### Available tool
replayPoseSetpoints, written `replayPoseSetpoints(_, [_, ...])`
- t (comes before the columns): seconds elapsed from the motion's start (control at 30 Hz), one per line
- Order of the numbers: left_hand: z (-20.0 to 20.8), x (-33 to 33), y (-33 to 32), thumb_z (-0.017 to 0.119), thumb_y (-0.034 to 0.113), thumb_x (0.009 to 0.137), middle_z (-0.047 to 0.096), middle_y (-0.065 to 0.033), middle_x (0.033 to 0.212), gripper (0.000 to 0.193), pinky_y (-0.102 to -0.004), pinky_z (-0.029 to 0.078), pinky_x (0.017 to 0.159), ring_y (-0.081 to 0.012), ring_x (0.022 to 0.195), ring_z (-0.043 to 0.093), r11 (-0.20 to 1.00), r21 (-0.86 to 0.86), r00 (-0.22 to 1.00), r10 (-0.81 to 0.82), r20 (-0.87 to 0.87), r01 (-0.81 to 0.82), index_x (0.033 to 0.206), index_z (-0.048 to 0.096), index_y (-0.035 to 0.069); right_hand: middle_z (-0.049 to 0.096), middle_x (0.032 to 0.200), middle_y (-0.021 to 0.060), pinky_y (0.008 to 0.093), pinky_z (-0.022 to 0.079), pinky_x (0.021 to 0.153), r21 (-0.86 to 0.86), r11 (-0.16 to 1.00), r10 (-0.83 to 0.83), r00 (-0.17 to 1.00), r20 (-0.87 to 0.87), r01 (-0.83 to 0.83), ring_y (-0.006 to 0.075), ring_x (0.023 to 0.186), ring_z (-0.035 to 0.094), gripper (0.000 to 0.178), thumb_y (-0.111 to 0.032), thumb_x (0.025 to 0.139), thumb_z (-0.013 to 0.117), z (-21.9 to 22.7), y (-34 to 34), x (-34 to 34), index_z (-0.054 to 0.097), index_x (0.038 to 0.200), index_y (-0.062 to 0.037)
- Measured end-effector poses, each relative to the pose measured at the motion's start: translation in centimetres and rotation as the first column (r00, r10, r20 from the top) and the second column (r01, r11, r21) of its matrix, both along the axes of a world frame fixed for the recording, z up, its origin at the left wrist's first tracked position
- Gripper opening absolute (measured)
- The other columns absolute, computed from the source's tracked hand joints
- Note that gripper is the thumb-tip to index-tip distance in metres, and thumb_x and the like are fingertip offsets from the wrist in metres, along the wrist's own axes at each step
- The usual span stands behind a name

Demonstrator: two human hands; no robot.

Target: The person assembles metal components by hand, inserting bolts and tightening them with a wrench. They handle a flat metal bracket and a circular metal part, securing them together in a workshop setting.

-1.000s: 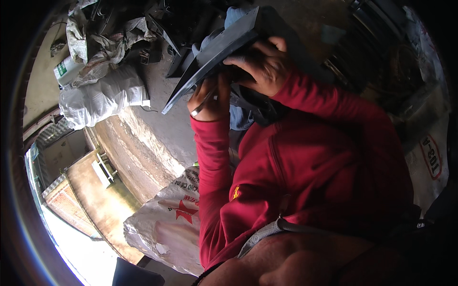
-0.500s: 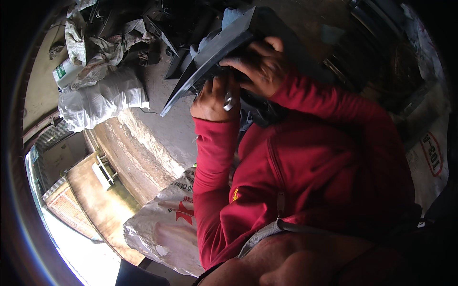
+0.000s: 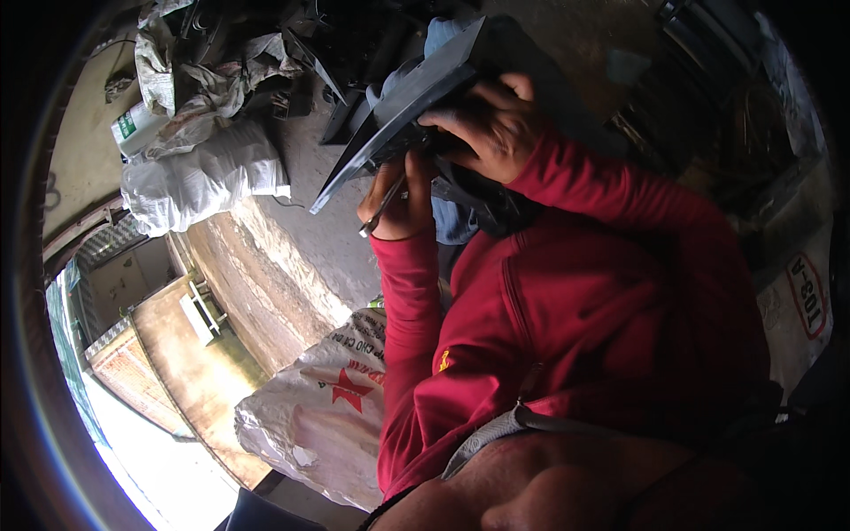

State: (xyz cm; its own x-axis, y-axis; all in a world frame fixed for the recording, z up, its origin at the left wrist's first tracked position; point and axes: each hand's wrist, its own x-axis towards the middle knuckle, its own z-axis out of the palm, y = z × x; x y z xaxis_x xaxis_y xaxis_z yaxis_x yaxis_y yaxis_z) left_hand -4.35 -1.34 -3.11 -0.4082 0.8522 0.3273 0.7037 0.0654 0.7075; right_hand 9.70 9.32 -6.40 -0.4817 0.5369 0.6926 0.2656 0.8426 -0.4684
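A flat dark panel [image 3: 421, 88] with a straight edge stands tilted in front of my body. At its near underside, my left hand [image 3: 400, 196] is closed around a slim metal wrench [image 3: 382, 211], whose free end sticks out past the fingers toward the wrist. The wrench's other end is hidden between the fingers and the panel. My right hand [image 3: 496, 131] lies against the panel's near side, fingers bent and gripping at it. Shadow hides the part where the fingertips of both hands meet the panel.
On the left floor lies a white plastic-wrapped bundle [image 3: 204, 177] beside crumpled sacks [image 3: 212, 93] and a white container [image 3: 137, 128]. A printed white sack [image 3: 310, 411] is by my left elbow. Dark parts [image 3: 354, 115] stand beyond the panel; another sack [image 3: 797, 292] is at the right.
My left hand has turned, so the wrench now lies slantwise across it instead of pointing up at the view. My right hand stays on the panel. The whole view has shifted slightly.
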Motion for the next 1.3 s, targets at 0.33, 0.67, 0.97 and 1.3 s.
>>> replayPoseSetpoints(0.33, [1.8,1.2,2.7,0.062,0.023,0.085,0.068,-0.0102,0.075,0.015,-0.0359,0.052,0.051,-0.0258,0.061,0.067,0.995,-0.087,0.739,-0.087,-0.668,0.039,0.092,0.067,0.011,0.067,0.103,-0.0082,0.0384,0.03,0.088,0.013,1.0,-0.005,0.999,-0.041,0.006,0.0147,0.097,0.059,0.056,-0.028,0.066,0.079,-0.7,0.4,0.1,0.059,0.118,-0.0259])
replayPoseSetpoints(0.67, [1.4,-0.1,-1.5,0.056,0.02,0.096,0.069,-0.0108,0.077,0.026,-0.0237,0.048,0.052,-0.0137,0.061,0.064,0.994,0.056,0.915,0.063,0.399,-0.093,0.099,0.064,-0.005,0.066,0.089,-0.0154,0.0379,0.029,0.089,0.014,1.0,0.017,1.0,0.004,-0.017,0.0092,0.093,0.058,0.064,-0.029,0.062,0.082,-0.7,0.1,0.1,0.058,0.121,-0.0265])
replayPoseSetpoints(0.97, [3.3,1.3,0.9,0.067,0.009,0.084,0.07,-0.014,0.084,0.011,-0.0334,0.054,0.057,-0.0286,0.07,0.069,0.986,-0.137,0.85,-0.15,-0.506,0.092,0.095,0.068,0.006,0.065,0.105,-0.0083,0.0379,0.028,0.089,0.07,0.998,0.001,1.0,0.003,-0.001,0.0112,0.096,0.058,0.06,-0.03,0.064,0.079,-0.8,0.2,0.4,0.06,0.121,-0.0267])
replayPoseSetpoints(1.3, [3.8,2.7,3.5,0.064,0.015,0.075,0.065,-0.0118,0.084,0.02,-0.0385,0.054,0.058,-0.0299,0.073,0.066,0.924,-0.38,0.696,-0.239,-0.677,-0.052,0.095,0.065,0.011,0.066,0.101,-0.0056,0.0383,0.03,0.087,0.038,0.999,-0.008,0.999,0.046,0.006,0.0147,0.09,0.056,0.05,-0.042,0.073,0.067,-1.2,0.6,0.2,0.06,0.121,-0.0288])
